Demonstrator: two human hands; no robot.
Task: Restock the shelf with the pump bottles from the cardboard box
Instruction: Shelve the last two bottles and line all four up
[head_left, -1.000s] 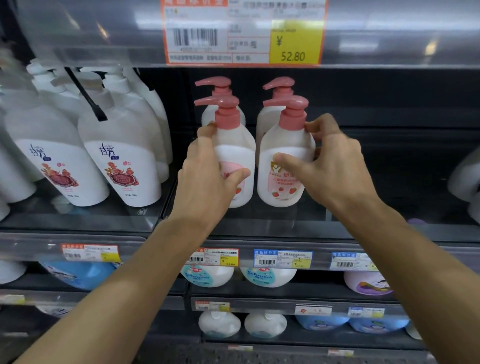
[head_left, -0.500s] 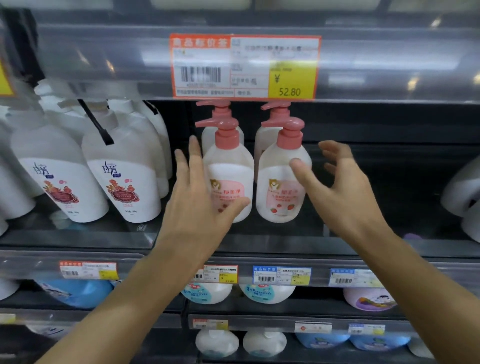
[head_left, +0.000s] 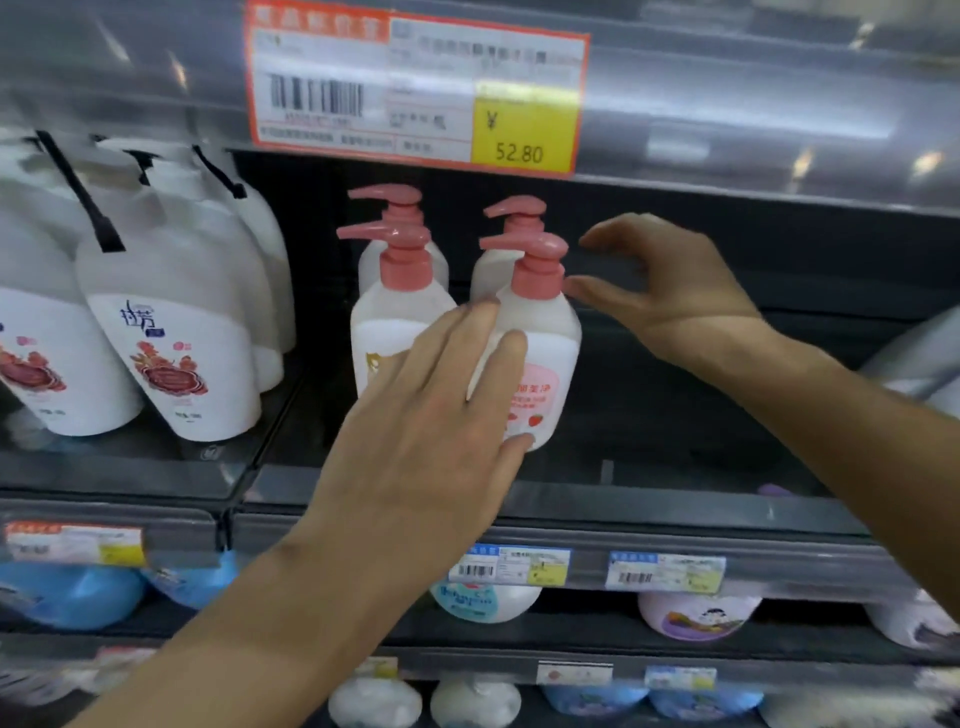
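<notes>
Two rows of two white pump bottles with pink pumps stand on the dark shelf (head_left: 649, 467). The front left bottle (head_left: 384, 322) and the front right bottle (head_left: 550, 364) partly hide the back pair (head_left: 519, 210). My left hand (head_left: 431, 415) lies flat across the front of both front bottles with its fingers spread, gripping nothing. My right hand (head_left: 670, 291) hovers open just right of the front right bottle's pump, its thumb tip near the pink collar. The cardboard box is out of view.
Larger white bottles with floral labels (head_left: 171, 353) fill the shelf section to the left. An orange and yellow price tag (head_left: 415, 88) hangs on the rail above. Dark bare shelf stretches right of the pump bottles. Lower shelves hold blue, white and purple bottles (head_left: 696, 618).
Both hands let go of the two front bottles. My left hand slid right across their fronts, my right hand rose to pump height at the right, and the view moved closer.
</notes>
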